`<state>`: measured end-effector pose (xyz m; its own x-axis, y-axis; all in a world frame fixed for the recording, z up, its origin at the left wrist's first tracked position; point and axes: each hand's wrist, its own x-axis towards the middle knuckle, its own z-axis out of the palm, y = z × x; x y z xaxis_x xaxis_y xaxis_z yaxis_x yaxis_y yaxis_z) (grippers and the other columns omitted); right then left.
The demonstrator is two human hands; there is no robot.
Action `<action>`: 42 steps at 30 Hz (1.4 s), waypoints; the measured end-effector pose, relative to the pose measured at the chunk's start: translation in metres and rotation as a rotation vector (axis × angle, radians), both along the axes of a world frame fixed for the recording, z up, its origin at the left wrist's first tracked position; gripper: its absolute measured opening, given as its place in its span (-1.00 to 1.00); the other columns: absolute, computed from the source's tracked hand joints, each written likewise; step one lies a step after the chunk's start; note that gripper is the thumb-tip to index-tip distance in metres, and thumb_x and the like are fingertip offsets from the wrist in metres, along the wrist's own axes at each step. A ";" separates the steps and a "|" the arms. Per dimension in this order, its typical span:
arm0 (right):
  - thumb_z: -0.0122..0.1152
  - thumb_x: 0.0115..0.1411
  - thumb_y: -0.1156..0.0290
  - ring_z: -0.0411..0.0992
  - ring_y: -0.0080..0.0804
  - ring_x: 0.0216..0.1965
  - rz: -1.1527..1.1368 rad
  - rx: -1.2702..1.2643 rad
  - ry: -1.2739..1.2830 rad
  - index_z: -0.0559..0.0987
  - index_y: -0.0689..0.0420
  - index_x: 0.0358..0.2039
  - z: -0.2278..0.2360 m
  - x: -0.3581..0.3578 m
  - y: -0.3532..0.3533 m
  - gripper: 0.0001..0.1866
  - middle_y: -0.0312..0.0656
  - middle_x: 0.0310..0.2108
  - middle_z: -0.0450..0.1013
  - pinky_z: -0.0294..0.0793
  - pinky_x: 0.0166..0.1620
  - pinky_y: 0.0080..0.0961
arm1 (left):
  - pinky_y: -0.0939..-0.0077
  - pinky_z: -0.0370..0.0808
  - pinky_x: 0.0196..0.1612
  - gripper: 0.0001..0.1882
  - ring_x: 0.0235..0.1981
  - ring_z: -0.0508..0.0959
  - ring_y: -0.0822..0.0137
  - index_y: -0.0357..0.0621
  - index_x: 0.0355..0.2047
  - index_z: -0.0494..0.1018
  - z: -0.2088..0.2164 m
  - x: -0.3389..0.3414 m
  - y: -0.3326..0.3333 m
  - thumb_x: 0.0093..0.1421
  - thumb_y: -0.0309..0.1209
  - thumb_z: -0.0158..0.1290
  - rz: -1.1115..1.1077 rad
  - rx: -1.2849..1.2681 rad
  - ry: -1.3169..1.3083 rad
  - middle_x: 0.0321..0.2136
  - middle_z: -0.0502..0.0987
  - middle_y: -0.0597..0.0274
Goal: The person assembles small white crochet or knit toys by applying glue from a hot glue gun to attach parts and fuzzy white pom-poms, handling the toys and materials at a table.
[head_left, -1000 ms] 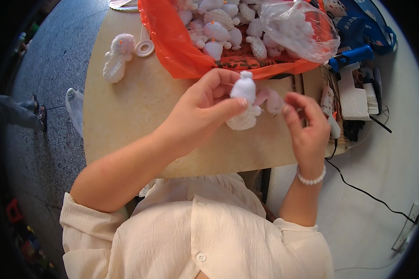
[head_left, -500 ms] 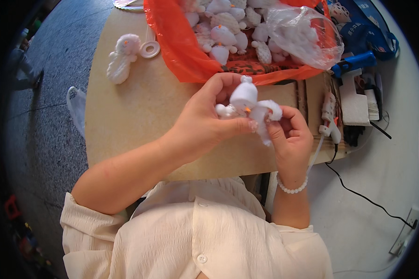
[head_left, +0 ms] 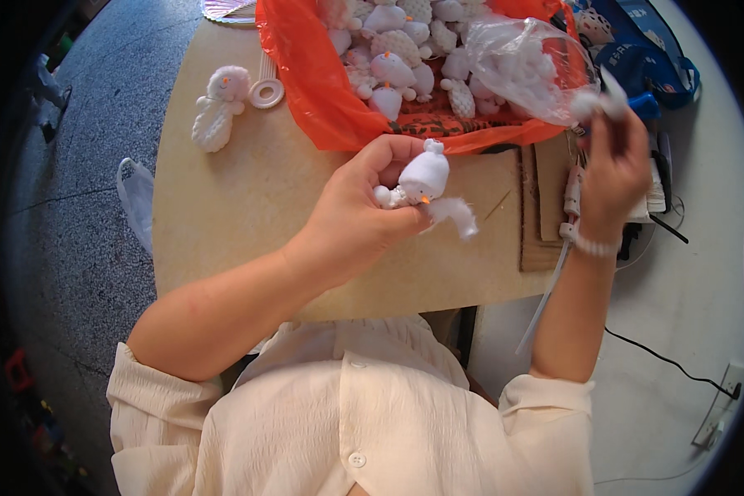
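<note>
My left hand [head_left: 355, 202] is closed around a small snowman doll [head_left: 424, 175] with a white hat and an orange nose, held above the table. From the doll, beside my thumb, hangs a strip of fluffy white trim [head_left: 457, 217]. My right hand [head_left: 616, 165] is raised at the right, past the table's far right part. Between its fingertips is a slightly blurred piece of white fluffy material [head_left: 597, 102]. Below that hand, partly covered by it, lies a white glue gun [head_left: 569, 230] with a glue stick [head_left: 541, 310] trailing from it.
An orange plastic bag [head_left: 302, 91] full of snowman dolls stands at the back, with a clear bag [head_left: 512, 58] inside. Another doll [head_left: 221, 107] lies at the left beside a white ring [head_left: 265, 93]. Cardboard [head_left: 537, 260] lies at the right. A blue bag [head_left: 649, 66] is behind, and a black cord [head_left: 661, 355] runs rightward.
My right hand has moved away from the doll, up and to the right, carrying a white fluffy piece. My left hand has shifted slightly left with the doll, leaving a strip hanging from it.
</note>
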<state>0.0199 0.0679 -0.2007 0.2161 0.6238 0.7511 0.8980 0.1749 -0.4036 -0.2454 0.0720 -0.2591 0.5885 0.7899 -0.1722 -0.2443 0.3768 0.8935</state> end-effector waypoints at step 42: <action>0.08 0.21 0.08 0.43 -0.17 -0.08 0.250 -0.259 0.772 0.44 0.20 -0.14 -0.046 0.052 -0.129 -0.57 0.01 -0.11 0.43 0.41 -0.10 -0.37 | 0.31 0.46 -0.35 -0.67 -0.39 0.52 0.12 -0.17 -0.37 0.41 -0.049 0.051 0.001 -0.20 -0.64 0.21 0.231 1.159 0.330 -0.40 0.51 0.16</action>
<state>0.0723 -0.0607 -0.2467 0.4420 0.8531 0.2772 0.3019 0.1496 -0.9415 -0.1948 0.0728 -0.3085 0.4755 0.6549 0.5874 0.1012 -0.7040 0.7030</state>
